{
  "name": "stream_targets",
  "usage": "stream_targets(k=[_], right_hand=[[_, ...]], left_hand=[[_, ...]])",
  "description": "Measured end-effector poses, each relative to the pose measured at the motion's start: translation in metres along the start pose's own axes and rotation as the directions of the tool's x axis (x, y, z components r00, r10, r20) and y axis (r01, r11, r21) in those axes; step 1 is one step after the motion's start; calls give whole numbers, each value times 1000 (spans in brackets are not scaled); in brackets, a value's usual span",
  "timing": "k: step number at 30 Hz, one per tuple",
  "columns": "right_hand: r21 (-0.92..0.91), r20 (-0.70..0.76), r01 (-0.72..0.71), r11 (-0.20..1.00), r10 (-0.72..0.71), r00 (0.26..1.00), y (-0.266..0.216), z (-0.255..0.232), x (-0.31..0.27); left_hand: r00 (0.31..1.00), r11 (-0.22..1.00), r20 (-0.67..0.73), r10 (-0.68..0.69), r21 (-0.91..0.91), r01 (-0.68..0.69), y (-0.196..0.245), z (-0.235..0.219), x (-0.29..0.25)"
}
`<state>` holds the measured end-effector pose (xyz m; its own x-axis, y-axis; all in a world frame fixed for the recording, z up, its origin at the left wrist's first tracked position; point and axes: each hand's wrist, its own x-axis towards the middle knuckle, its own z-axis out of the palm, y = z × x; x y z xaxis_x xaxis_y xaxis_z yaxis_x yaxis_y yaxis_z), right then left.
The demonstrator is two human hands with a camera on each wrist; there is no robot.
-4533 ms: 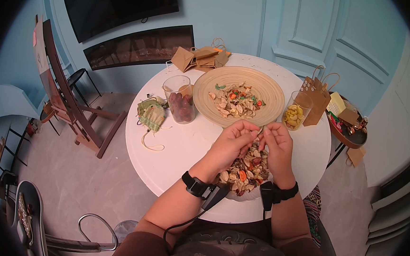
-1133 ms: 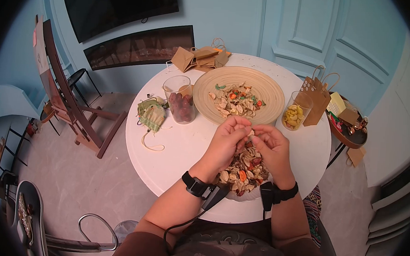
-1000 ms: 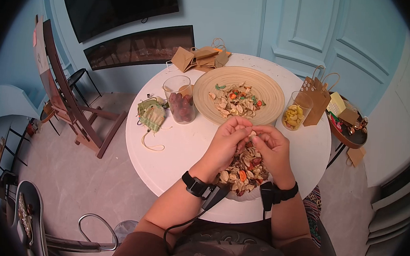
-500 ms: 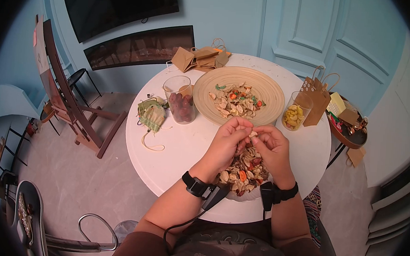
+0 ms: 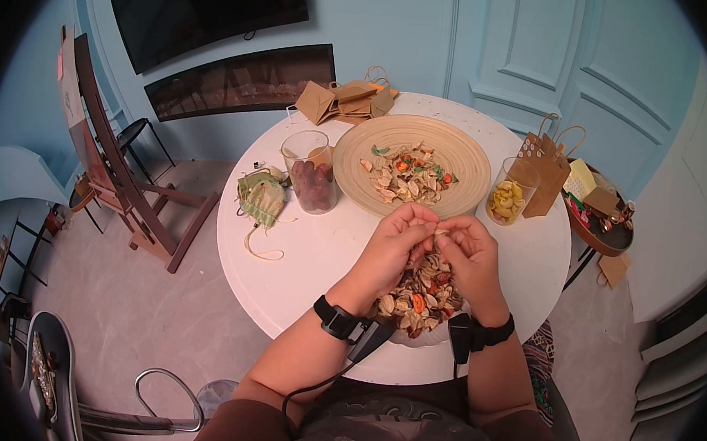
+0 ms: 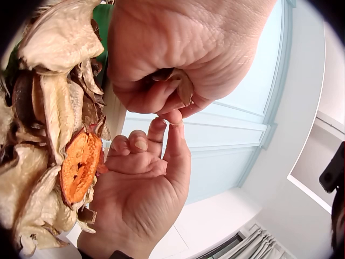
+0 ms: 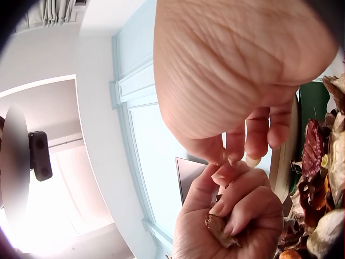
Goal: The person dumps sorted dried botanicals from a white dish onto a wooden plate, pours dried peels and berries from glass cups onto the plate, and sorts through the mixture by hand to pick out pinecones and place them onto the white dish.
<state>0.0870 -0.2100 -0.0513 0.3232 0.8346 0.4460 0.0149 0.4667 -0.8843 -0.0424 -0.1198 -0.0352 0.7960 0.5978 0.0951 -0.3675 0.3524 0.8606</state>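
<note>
Above a heap of dried petals and slices (image 5: 419, 299), the two hands meet at their fingertips. My left hand (image 5: 385, 254) curls its fingers round a brown dried petal (image 6: 185, 87), seen in the left wrist view. At the meeting fingertips, a small pale piece (image 5: 440, 234) shows in the head view, pinched by my right hand (image 5: 479, 266) with thumb and forefinger. The right hand's other fingers are bent loosely in the left wrist view. Behind the hands lies a wide round wooden plate (image 5: 353, 171) with more dried petals on it.
On the white round table (image 5: 284, 273) stand a glass of dark red fruits (image 5: 313, 186) and a glass of yellow pieces (image 5: 506, 202). A green pouch (image 5: 263, 200) lies at the left. Folded paper bags (image 5: 349, 101) lie at the back, and another paper bag (image 5: 545, 176) stands at the right.
Since the earliest frame, the right hand has shifted a little left and its fingers have moved closer to the left hand's. Over the last second, the pale piece between the fingertips has turned and shifted slightly.
</note>
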Motion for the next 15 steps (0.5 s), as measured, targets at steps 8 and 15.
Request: stream_targets(k=[8,15], right_hand=[[-8,-27,-15,1000,15,1000,-1,-4,-1],[-67,45,-84,994,87,995,0,-3,-1]], left_hand=[[999,1000,-42,26,4,-26,-1,-2,0],[994,958,-103,47,-276,-74,2,-10,3]])
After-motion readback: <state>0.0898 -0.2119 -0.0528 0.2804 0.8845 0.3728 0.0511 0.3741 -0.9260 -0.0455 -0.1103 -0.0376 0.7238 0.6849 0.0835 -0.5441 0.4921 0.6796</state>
